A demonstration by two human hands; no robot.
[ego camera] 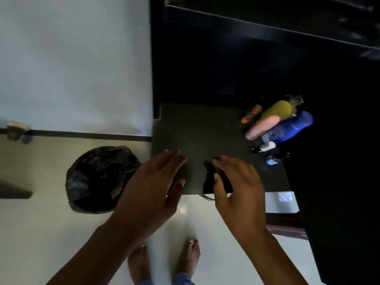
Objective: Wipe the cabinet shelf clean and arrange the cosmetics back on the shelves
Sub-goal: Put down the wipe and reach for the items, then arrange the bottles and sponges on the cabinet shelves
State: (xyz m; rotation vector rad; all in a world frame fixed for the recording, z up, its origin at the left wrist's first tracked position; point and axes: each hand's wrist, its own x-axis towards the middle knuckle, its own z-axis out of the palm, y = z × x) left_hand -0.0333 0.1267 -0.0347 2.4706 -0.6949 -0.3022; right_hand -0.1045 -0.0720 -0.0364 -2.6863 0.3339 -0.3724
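Observation:
A dark cabinet shelf lies in front of me, its front edge just under my hands. My left hand hovers over the front left corner, fingers spread and empty. Over the front edge, my right hand curls around a black object; I cannot tell whether it is a cloth. Cosmetics cluster at the shelf's right side: a pink bottle with a yellow-green cap, a blue spray can, a small orange-capped tube and small dark bottles.
A bin lined with a black bag stands on the pale floor left of the shelf. A white wall rises at left, and a dark upper shelf overhangs. My bare feet are below.

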